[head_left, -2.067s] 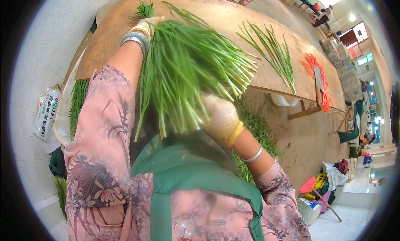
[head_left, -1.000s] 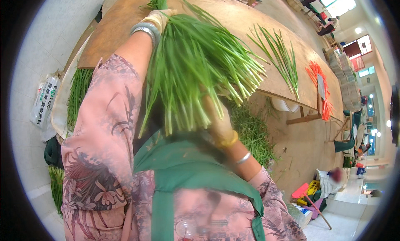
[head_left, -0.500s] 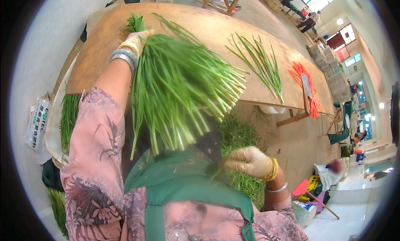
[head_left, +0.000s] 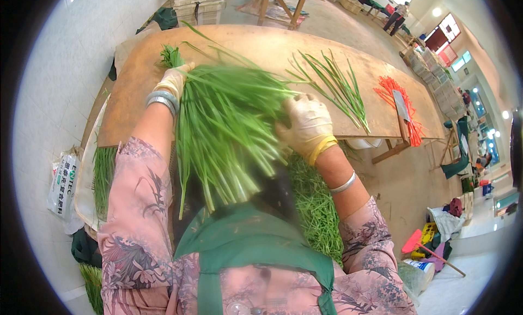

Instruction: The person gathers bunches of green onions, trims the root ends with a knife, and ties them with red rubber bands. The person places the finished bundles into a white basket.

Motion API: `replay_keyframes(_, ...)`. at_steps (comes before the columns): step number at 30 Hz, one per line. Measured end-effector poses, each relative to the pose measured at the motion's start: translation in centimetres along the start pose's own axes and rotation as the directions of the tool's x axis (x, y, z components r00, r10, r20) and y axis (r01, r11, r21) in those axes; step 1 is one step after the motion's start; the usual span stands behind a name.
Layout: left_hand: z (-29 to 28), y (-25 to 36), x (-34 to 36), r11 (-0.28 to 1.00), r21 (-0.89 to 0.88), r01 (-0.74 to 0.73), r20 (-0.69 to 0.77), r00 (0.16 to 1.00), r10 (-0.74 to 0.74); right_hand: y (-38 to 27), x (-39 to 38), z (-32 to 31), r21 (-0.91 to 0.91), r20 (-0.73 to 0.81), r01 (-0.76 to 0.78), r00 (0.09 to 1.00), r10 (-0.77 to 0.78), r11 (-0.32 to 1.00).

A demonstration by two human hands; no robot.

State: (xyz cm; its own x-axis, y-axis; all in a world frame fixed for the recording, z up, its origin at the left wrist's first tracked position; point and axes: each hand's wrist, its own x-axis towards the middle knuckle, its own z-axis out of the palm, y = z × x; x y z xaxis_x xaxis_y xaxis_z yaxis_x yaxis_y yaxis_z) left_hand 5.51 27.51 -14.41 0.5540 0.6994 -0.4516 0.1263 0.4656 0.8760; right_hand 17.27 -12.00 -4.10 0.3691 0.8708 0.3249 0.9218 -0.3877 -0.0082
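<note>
My gloved left hand (head_left: 173, 82) is closed around the leafy end of a big bunch of garlic chives (head_left: 226, 119). Past that fist a short tuft of leaf sticks out. The pale stem ends fan toward my body and to the right, over my green apron (head_left: 250, 236), blurred by motion. On the bunch's right side, my gloved right hand (head_left: 308, 121) has its fingers curled on the stems; its fingertips are partly hidden. A few loose garlic chives (head_left: 338, 91) lie on the wooden table (head_left: 261, 42) to the right of the bunch.
Orange-red strips (head_left: 406, 110) with a flat metal blade (head_left: 400, 104) on them lie at the table's right. Below the near edge is a heap of green trimmings (head_left: 318, 211). Another green bunch (head_left: 103, 176) and a white sack (head_left: 62, 184) are at left. Stacked crates (head_left: 199, 10) stand behind.
My right hand has come up from beside the apron to the right side of the bunch. My left hand keeps its grip on the leafy end. The view has shifted slightly.
</note>
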Motion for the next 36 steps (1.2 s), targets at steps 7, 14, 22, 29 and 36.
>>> replay_keyframes(7,0.5,0.1,-0.2,0.98,0.187,-0.063,-0.055,0.996,0.074,0.5,0.4,0.3,-0.159,-0.001,0.074,0.997,-0.075,0.984)
replay_keyframes(14,2.8,1.4,-6.8,0.999,0.032,-0.022,-0.014,1.0,0.022,-0.3,2.0,-1.5,0.142,-0.023,0.014,1.0,-0.011,0.99)
replay_keyframes(22,2.9,1.2,-6.9,0.989,0.096,-0.113,0.035,0.993,0.11,-0.2,1.4,-0.3,0.512,0.183,-0.173,0.979,0.089,0.841)
replay_keyframes(29,3.8,1.3,-4.5,0.937,0.321,-0.136,-0.018,0.989,0.149,-0.3,1.2,0.0,0.547,0.334,-0.245,0.941,0.06,0.8)
replay_keyframes(36,4.5,2.2,-6.5,0.932,0.345,-0.109,-0.065,0.988,0.139,-2.3,2.1,-2.9,0.609,0.579,-0.444,0.815,0.014,0.657)
